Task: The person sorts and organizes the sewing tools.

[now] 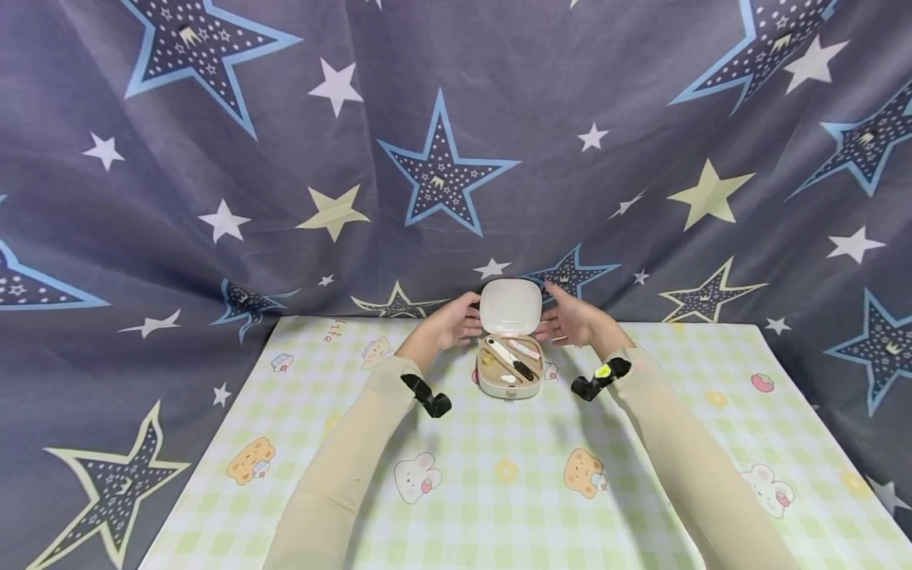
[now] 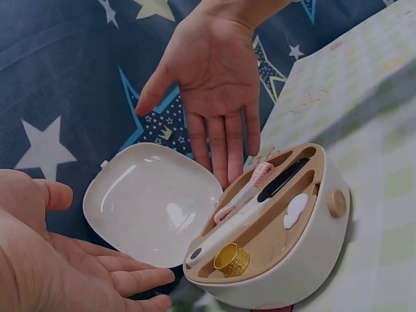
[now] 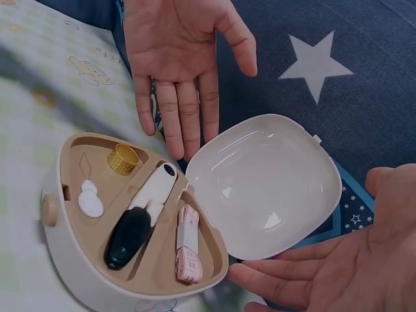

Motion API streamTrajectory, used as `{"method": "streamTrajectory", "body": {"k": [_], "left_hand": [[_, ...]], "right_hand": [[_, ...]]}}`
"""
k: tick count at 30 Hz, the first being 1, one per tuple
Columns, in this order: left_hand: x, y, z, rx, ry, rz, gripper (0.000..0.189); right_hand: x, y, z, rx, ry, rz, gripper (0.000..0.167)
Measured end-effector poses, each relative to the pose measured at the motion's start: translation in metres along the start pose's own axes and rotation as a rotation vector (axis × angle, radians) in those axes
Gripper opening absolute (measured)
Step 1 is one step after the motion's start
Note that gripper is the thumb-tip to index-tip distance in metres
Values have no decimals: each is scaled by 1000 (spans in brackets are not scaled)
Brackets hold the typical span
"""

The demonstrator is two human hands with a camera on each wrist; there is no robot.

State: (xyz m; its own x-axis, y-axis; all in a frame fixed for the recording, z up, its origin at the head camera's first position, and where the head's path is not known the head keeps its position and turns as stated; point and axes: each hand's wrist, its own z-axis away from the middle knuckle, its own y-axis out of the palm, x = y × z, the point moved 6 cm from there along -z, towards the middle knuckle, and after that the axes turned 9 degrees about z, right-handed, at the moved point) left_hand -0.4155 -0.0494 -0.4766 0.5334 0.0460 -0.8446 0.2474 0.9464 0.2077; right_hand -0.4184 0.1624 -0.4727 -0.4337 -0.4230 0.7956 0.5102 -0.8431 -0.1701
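Observation:
A white sewing box (image 1: 510, 390) stands on the table with its lid (image 1: 510, 305) raised at the back. In its tan tray lie a gold thimble (image 2: 232, 260), white thread snips with a black cap (image 3: 129, 237), a folded pink tape measure (image 3: 188, 253) and a white needle threader (image 3: 90, 200). My left hand (image 1: 452, 323) is at the left of the lid, palm inward, fingers extended. At the lid's right my right hand (image 1: 572, 319) mirrors it, thumb raised. Neither hand grips anything; whether fingertips touch the box is unclear.
A green checked cloth (image 1: 492, 507) with cartoon prints covers the table. Behind its back edge hangs a dark star-patterned curtain (image 1: 541, 214), close to the raised lid. Black wrist cameras are strapped over both sleeves.

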Motion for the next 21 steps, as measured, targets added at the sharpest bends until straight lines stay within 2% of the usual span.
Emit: {"method": "streamTrajectory", "body": {"k": [9, 16, 21], "left_hand": [[0, 0, -6, 55, 11, -15, 79], [1, -5, -8, 32, 39, -13, 76], [5, -7, -12, 41, 55, -7, 75]], "right_hand": [[-1, -2, -3, 0, 6, -12, 99], [-2, 2, -2, 1, -43, -12, 99], [-4, 5, -1, 13, -70, -30, 99]]}}
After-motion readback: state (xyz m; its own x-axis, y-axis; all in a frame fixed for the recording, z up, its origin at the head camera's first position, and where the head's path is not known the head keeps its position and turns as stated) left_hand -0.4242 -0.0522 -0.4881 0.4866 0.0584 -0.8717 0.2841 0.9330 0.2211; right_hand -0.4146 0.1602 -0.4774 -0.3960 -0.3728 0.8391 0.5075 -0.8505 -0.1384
